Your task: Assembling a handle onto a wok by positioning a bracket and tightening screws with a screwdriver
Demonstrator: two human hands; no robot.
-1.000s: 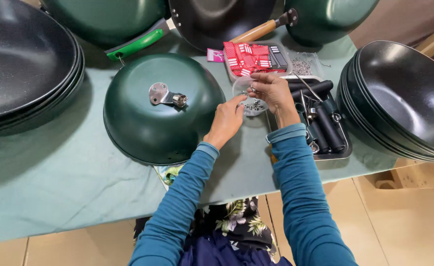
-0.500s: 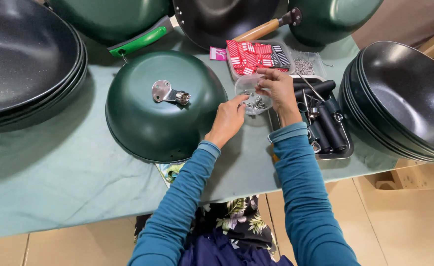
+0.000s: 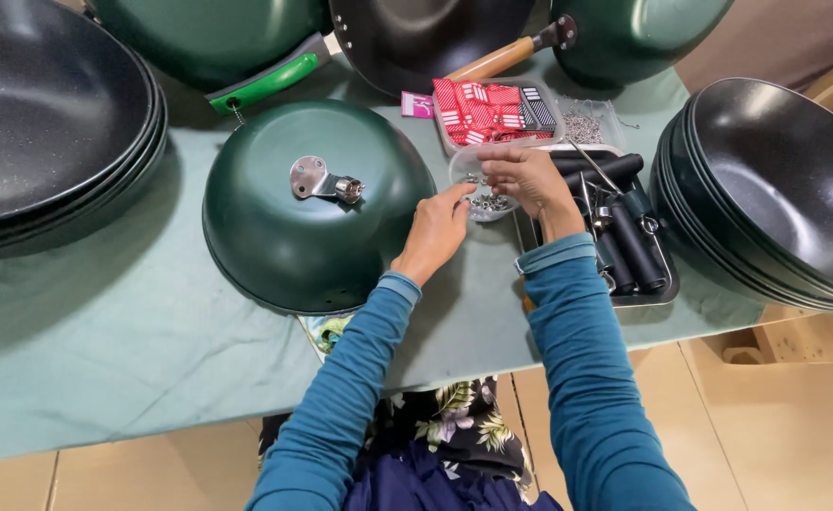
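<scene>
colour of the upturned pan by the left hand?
Dark green upturned metal pan, silver bracket on top; head view.

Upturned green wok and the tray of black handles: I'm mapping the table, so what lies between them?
In the head view, a small clear bowl of metal bits, with both hands at it.

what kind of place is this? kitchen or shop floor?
Likely a small cookware assembly bench, not a kitchen. Stacked black pans sit at both sides, an upturned green pan shows a bare handle bracket, and both hands work at a clear cup of small metal fasteners beside a tray of loose black handles.
</scene>
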